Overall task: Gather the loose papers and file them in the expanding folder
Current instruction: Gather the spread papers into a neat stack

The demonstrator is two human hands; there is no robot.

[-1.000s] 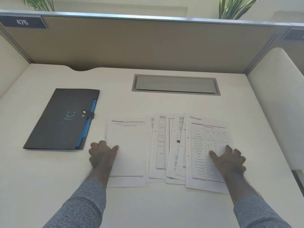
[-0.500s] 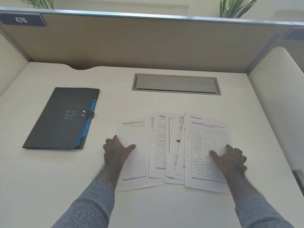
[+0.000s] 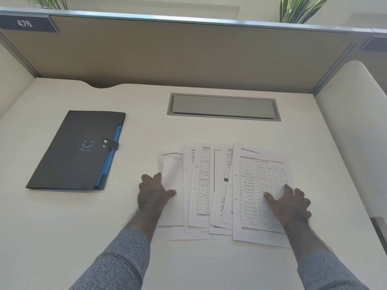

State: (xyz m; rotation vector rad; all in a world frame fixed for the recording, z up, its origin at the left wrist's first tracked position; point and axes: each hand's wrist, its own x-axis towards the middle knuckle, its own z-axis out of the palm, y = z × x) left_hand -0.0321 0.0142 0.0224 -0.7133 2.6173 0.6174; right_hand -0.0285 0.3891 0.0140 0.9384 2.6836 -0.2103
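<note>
Several printed white papers (image 3: 211, 185) lie fanned and overlapping on the desk (image 3: 209, 262) in front of me. My left hand (image 3: 155, 193) rests flat on the leftmost sheet (image 3: 171, 176), fingers spread, pressing it under the others. My right hand (image 3: 290, 204) lies flat on the rightmost sheet (image 3: 257, 185), which carries a table. The dark expanding folder (image 3: 77, 149) lies closed at the left, with a blue edge and a snap tab, apart from both hands.
A grey cable hatch (image 3: 223, 106) is set into the desk behind the papers. A brown partition (image 3: 188, 53) closes the back, with pale side panels at left and right (image 3: 354, 126). Plant leaves show above it.
My left hand has slid the leftmost sheet to the right, so it now tucks under the fan of papers. My right hand has stayed on the right sheet.
</note>
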